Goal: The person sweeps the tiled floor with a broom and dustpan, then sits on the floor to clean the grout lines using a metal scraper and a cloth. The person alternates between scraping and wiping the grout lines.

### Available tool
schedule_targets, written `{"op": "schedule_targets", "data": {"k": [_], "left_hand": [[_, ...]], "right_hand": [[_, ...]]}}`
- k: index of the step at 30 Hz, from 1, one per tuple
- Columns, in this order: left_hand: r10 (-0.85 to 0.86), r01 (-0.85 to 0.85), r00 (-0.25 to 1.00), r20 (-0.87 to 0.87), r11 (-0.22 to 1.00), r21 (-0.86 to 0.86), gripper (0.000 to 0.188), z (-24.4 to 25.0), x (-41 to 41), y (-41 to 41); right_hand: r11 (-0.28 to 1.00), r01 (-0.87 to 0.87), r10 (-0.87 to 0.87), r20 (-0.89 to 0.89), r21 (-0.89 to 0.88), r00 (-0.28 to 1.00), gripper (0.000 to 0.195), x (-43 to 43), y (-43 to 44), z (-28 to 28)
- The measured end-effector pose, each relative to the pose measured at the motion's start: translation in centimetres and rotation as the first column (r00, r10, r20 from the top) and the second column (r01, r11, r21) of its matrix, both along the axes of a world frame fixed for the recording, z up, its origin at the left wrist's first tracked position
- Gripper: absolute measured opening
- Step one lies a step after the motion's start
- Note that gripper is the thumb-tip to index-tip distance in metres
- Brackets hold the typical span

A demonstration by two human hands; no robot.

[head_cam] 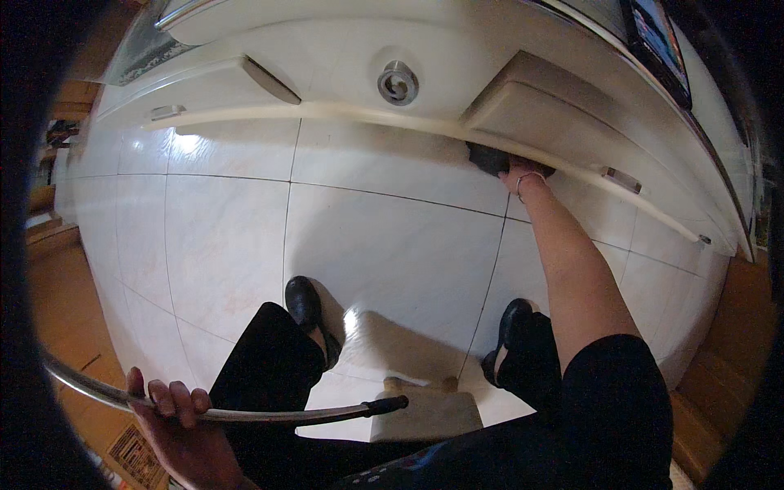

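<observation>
At the lower left, my left hand [177, 429] is closed around a curved-looking metal tube [263, 416] with a black end piece. My right arm reaches forward, and my right hand [520, 171] is at the lower edge of a pale cabinet-like front [343, 73], on or beside a dark object [488, 159] that may be a cloth. The fingers are mostly hidden, so its grip cannot be made out. A round metal fitting [398, 84] sticks out of the pale front, left of my right hand.
White floor tiles [392, 245] lie between my black shoes [304, 301]. A small stool [429, 416] is beneath me. A screen device [658, 49] stands at the upper right. Brown flooring [55, 294] and a printed cardboard piece [138, 456] lie at the left.
</observation>
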State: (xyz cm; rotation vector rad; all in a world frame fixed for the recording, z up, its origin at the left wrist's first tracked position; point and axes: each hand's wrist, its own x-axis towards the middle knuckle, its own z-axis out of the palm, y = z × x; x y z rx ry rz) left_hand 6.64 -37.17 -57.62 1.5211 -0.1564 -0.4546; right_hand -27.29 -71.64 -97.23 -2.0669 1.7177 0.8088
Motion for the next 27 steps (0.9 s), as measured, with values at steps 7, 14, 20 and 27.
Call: {"op": "schedule_targets", "data": {"k": [7,14,20,27], "left_hand": [[-0.056,0.053,0.998,-0.043,0.997,-0.063,0.038,0.1,0.8,1.2],[-0.101,0.09,0.988,-0.12,0.991,-0.096,0.038,1.3,-0.5,0.2],[-0.14,0.132,0.985,-0.101,0.988,-0.083,0.037,1.2,-1.6,-0.7],[-0.18,0.175,0.977,-0.118,0.983,-0.053,0.036,1.5,-1.9,-1.3]], "right_hand": [[0.999,-0.044,0.044,0.038,0.005,0.998,0.076,4.8,10.3,1.6],[0.873,-0.487,0.439,0.413,0.014,0.798,0.064,13.0,18.5,3.7],[0.954,-0.282,0.3,0.349,-0.102,0.888,0.057,4.6,16.0,2.6],[0.987,0.159,-0.159,-0.023,-0.008,0.987,0.066,-11.1,11.7,3.2]]}}
